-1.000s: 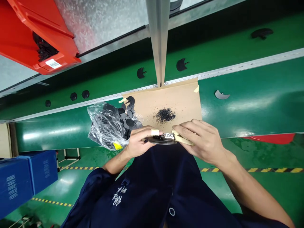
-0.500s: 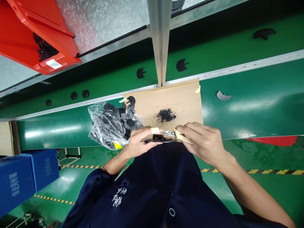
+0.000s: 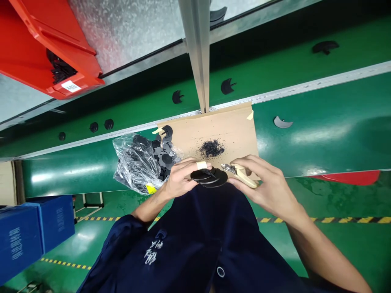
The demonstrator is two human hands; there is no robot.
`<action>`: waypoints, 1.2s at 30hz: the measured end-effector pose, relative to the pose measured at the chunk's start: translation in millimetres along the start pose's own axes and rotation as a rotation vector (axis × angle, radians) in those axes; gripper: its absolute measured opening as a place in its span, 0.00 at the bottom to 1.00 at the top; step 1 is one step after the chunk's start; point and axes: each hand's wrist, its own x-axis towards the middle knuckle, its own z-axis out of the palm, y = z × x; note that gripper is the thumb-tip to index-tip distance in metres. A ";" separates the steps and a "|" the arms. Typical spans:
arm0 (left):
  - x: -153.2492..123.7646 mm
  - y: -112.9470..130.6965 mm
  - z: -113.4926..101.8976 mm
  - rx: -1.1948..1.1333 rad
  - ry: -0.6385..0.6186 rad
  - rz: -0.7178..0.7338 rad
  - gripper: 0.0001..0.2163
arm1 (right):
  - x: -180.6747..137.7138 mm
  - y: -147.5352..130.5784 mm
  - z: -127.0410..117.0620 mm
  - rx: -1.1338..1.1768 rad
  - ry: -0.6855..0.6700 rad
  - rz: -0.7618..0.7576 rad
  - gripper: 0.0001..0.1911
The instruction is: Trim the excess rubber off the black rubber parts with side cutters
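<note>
My left hand (image 3: 180, 179), with tape on one finger, is closed on a flat black round plastic part (image 3: 210, 178) held at the near edge of a brown cardboard sheet (image 3: 232, 130). My right hand (image 3: 265, 183) grips a small cutter with cream handles (image 3: 242, 174), its metal jaws a short way right of the part and not touching it. A little heap of black trimmings (image 3: 210, 147) lies on the cardboard. A clear plastic bag (image 3: 134, 162) spilling several black parts sits just left of my left hand.
The green conveyor belt (image 3: 320, 130) carries a grey crescent piece (image 3: 282, 121); black parts (image 3: 227, 86) lie on the upper belt. A metal post (image 3: 197, 53) rises behind the cardboard. A red bin (image 3: 39, 44) hangs top left, blue boxes (image 3: 33, 232) stand lower left.
The cutter has drawn back to the right, away from the black part. My left hand has tilted the part so its face shows more.
</note>
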 end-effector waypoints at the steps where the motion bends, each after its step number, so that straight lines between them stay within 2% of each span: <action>1: -0.5 1.8 0.7 0.000 0.008 0.003 0.18 | -0.9 -2.6 4.1 0.081 0.024 0.015 0.10; 4: -2.9 8.4 2.6 -0.003 0.027 0.021 0.17 | -2.8 -10.0 20.4 0.228 0.084 -0.026 0.08; 7: -7.0 15.0 1.1 -0.020 0.039 0.019 0.18 | -5.4 -13.2 34.7 0.277 0.126 -0.079 0.06; 10: -14.3 19.3 -6.0 -0.126 0.006 -0.047 0.29 | -8.7 -13.7 41.5 0.319 0.150 -0.074 0.06; 12: -21.4 20.3 -11.5 -0.239 -0.041 -0.151 0.32 | -9.4 -14.3 43.9 0.327 0.136 -0.086 0.06; 14: -29.9 17.4 -15.1 -0.317 -0.097 -0.282 0.29 | -7.3 -13.8 47.9 0.304 0.102 -0.115 0.07; 17: -44.8 0.9 -16.6 -0.321 -0.175 -0.400 0.17 | 1.2 -6.6 61.8 0.249 0.023 -0.159 0.07; 19: -55.9 -16.9 -17.3 -0.302 -0.199 -0.410 0.12 | 6.7 4.0 75.9 0.192 -0.030 -0.148 0.06; 21: -65.4 -38.1 -21.0 -0.210 -0.187 -0.397 0.07 | 7.6 21.2 90.6 0.100 -0.052 -0.055 0.09; 25: -61.9 -95.4 -50.4 0.215 -0.048 -0.473 0.08 | -13.8 75.7 109.9 -0.123 -0.056 0.360 0.24; 27: -42.5 -133.2 -76.2 0.307 0.009 -0.541 0.07 | -34.8 105.6 113.1 -0.220 -0.061 0.540 0.27; 30: 1.7 -191.6 -117.5 0.446 0.029 -0.675 0.06 | -68.1 138.5 115.6 -0.358 -0.060 0.688 0.25; 33: 43.2 -239.1 -148.8 0.580 -0.012 -0.784 0.12 | -91.2 150.5 120.8 -0.449 -0.020 0.754 0.23; 36: 67.6 -272.5 -164.5 0.697 -0.119 -0.877 0.15 | -98.3 148.5 129.3 -0.488 0.027 0.805 0.25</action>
